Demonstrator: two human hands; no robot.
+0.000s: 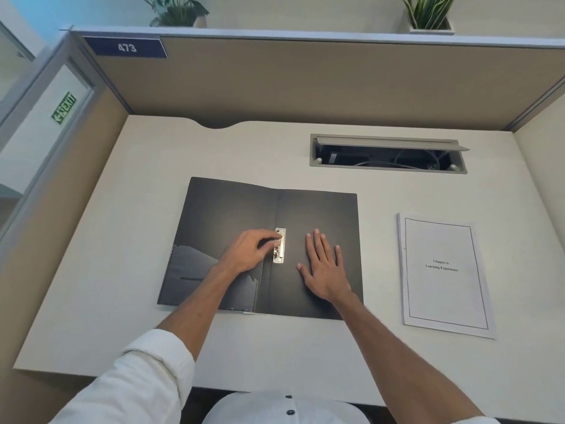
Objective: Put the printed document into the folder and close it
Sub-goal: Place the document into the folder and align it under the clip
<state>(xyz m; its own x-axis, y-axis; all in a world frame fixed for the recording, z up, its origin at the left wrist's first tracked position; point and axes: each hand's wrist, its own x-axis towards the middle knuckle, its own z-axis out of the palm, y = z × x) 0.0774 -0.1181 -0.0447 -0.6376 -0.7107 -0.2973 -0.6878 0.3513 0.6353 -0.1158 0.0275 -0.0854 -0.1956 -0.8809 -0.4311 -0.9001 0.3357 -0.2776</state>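
Note:
A black folder (318,209) lies open and flat in the middle of the desk, with a pocket on its left flap. A metal clip (280,246) runs along the spine. My left hand (249,250) rests on the left flap with its fingertips pinched on the clip's lever. My right hand (324,269) lies flat, fingers spread, on the right flap beside the clip. The printed document (443,273), a white stack with a framed title page, sits on the desk to the right of the folder, apart from it and untouched.
An open cable tray (388,154) is sunk into the desk (153,240) behind the folder. Beige partition walls (305,84) close the back and both sides. Two potted plants (428,13) stand on top of the back wall.

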